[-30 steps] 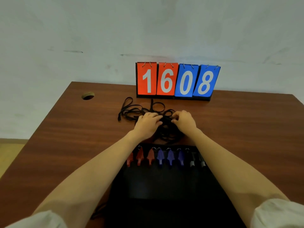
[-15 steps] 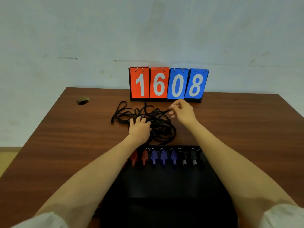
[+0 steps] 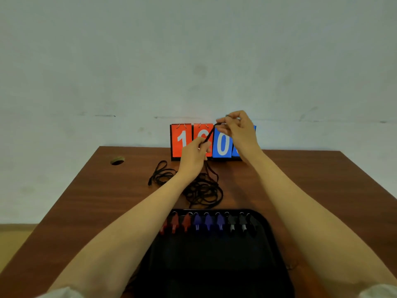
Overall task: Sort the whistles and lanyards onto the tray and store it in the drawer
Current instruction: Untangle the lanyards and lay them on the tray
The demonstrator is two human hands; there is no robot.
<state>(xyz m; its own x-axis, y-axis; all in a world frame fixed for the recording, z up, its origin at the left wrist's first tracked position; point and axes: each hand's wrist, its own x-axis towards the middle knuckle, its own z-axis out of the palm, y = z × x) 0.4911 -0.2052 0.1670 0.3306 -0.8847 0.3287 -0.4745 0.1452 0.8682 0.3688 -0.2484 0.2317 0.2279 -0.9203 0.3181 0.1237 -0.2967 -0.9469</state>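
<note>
The right hand (image 3: 238, 134), raised in front of the scoreboard, pinches the end of one black lanyard (image 3: 210, 134) between thumb and fingertips. From there the cord runs taut toward seven o'clock into the left hand (image 3: 193, 155), whose fingers are curled round it lower down. Below the left hand the cord drops into the tangled pile of lanyards (image 3: 202, 192) on the table (image 3: 300, 190).

That pile sits at twelve o'clock from the black tray (image 3: 214, 265), just beyond its far rim. Along that rim lie the whistles (image 3: 208, 222) in a row: red at the left, blue in the middle, black at the right, so the whistle sorting looks done.

No lanyard shows on the tray; its dark bed makes that hard to confirm. By my reading the lanyards are only starting to be separated. The whole pile is left to untangle and lay down, and then the tray must be stored. No drawer is in view.

At twelve o'clock from the pile stands the flip scoreboard (image 3: 181, 140). A cable hole (image 3: 117, 161) lies at ten o'clock.
</note>
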